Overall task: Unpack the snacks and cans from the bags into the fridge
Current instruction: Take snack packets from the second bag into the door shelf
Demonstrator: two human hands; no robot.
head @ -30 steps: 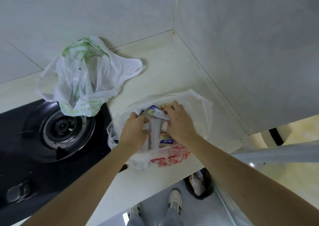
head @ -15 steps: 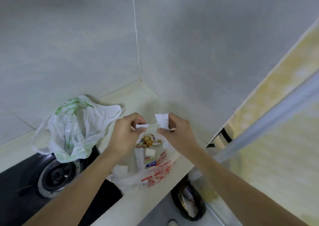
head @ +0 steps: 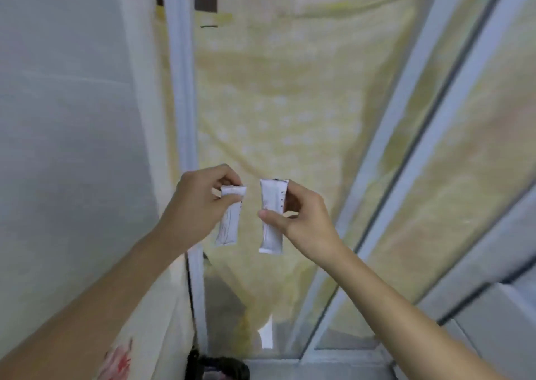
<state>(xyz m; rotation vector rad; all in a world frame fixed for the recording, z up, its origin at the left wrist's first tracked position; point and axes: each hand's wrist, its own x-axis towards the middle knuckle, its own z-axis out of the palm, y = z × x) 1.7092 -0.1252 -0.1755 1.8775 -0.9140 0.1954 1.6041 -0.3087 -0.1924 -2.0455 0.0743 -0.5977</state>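
My left hand [head: 200,205] pinches the top of a small white snack packet [head: 228,226] that hangs down from my fingers. My right hand [head: 301,217] pinches a second white snack packet [head: 272,220] by its side, held upright. Both packets are in mid-air at the middle of the view, a short gap between them. A corner of the plastic bag with red print [head: 119,362] shows at the bottom left. The fridge is not in view.
A white tiled wall [head: 72,118] fills the left. Ahead is a white-framed glass sliding door [head: 182,89] with a yellow dotted curtain [head: 290,104] behind it. A dark bin [head: 217,368] sits at the bottom edge.
Both hands have lifted the two white packets out of the bag. The view has swung right, away from the counter and stove, toward the sliding door.
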